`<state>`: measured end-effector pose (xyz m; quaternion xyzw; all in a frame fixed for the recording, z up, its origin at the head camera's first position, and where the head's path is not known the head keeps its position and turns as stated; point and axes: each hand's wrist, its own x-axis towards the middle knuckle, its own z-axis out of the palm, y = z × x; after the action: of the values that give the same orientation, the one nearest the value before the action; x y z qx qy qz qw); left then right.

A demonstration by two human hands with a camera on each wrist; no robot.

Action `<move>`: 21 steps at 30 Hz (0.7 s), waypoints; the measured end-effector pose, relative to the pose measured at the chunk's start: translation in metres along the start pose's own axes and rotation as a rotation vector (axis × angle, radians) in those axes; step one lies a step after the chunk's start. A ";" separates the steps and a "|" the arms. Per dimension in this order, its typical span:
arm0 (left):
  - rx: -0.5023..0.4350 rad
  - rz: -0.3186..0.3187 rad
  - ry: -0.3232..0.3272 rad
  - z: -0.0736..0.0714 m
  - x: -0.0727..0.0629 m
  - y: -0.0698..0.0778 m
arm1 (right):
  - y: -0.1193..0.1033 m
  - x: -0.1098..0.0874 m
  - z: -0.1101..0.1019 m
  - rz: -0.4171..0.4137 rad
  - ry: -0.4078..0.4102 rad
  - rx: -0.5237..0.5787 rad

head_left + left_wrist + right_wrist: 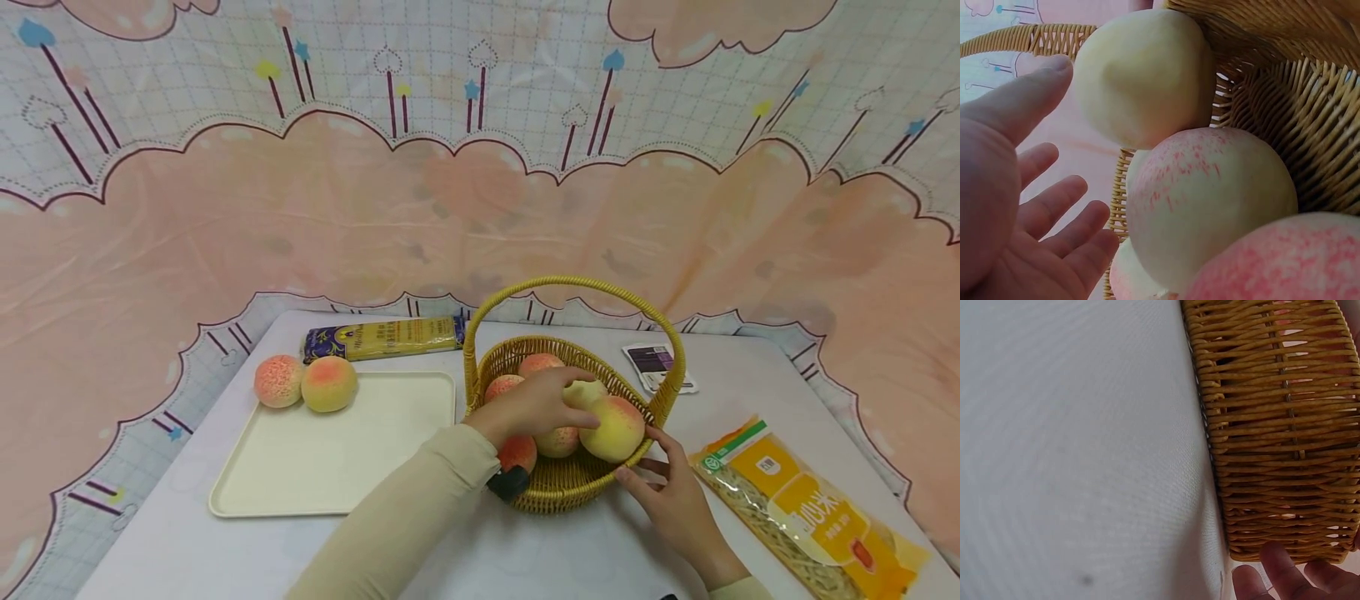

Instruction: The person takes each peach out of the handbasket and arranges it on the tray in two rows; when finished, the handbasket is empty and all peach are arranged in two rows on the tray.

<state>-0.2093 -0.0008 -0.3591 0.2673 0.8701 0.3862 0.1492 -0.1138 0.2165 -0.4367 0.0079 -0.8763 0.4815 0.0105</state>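
A wicker basket (558,498) with a tall arched handle stands on the table, holding several peaches. My left hand (536,404) reaches over it; in the left wrist view, its thumb and fingers are spread beside a pale yellow peach (1141,78), and nothing lies in the palm. In the head view that yellow peach (615,429) rests at the basket's right end. My right hand (675,492) holds the right end of the basket, thumb at the front rim and index finger by the handle's base. In the right wrist view, fingertips (1282,562) lie against the wicker.
To the left lies a cream tray (330,467), with two peaches (328,385) at its far left corner. Behind are a yellow-and-blue noodle packet (386,337) and a small flat package (656,367). An orange bag (810,508) lies on the right.
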 end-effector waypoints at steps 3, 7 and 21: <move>0.000 -0.004 -0.014 0.002 0.003 0.001 | 0.000 0.000 0.000 -0.001 -0.003 -0.001; -0.005 -0.003 -0.027 0.006 0.007 0.002 | 0.001 0.001 0.000 0.001 -0.005 -0.002; 0.019 0.023 -0.060 0.012 0.014 -0.001 | 0.002 0.000 0.000 -0.008 0.007 0.000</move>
<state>-0.2149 0.0139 -0.3682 0.2901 0.8658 0.3715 0.1682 -0.1136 0.2172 -0.4382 0.0097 -0.8762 0.4816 0.0152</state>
